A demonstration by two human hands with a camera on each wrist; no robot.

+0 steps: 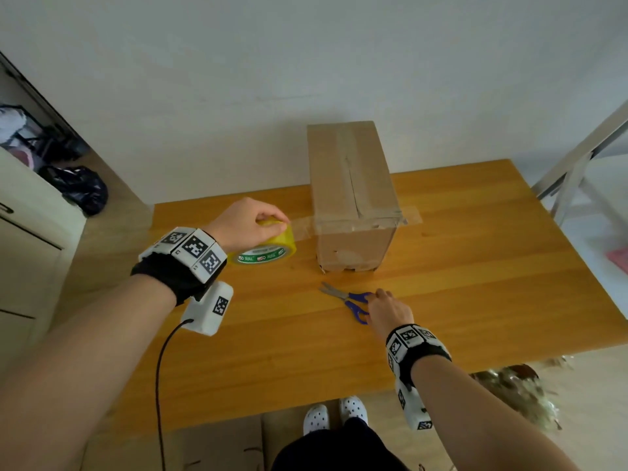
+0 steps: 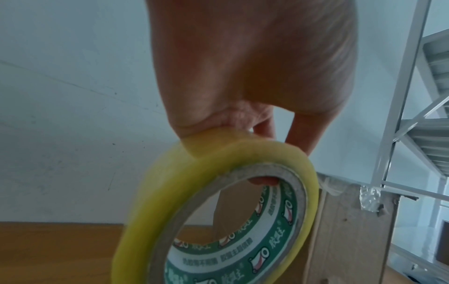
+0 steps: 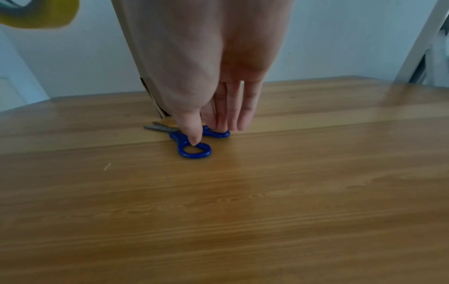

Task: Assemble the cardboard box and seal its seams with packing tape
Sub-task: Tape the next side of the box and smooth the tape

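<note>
The box (image 1: 353, 198) stands in the middle of the frame with its top flaps closed. The left hand (image 1: 244, 226) grips the tape roll (image 1: 268, 248) left of it, and a strip of tape (image 1: 304, 227) runs from the roll across the top edge. At lower right, the right hand (image 1: 387, 309) has straight fingers touching the scissors (image 1: 350, 299). This looks like the cutting step. Next it must grip both loops and snip the strip near the roll.

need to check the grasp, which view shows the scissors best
The right wrist view: the scissors lie on the table with the right hand at their blue handles, thumb tip at the near loop. The head view shows them whole but small. The left wrist view does not show them.
</note>
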